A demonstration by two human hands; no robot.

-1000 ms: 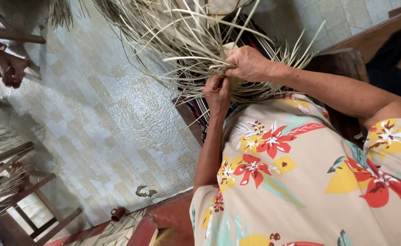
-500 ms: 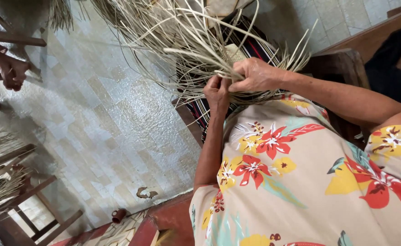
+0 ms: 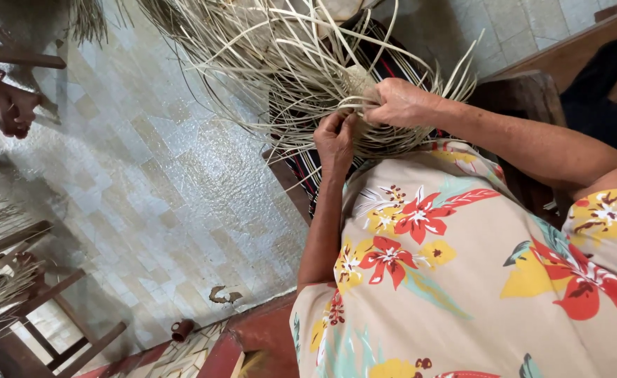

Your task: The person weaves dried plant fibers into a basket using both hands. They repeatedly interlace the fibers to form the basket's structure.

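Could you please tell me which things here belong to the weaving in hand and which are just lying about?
In hand:
- left hand, pinching straw strands
- right hand, gripping the woven piece
- pale straw weaving with loose strands

Lying about:
- small brown cup on the tiled floor
- wooden chair
- another person's hand

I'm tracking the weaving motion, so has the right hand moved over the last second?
Yes. The right hand has dropped from the upper straw strands toward the floral shirt, closing in beside the left hand.

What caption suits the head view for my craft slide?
Left hand and right hand pinch pale straw strips of a half-woven piece above a tiled floor.
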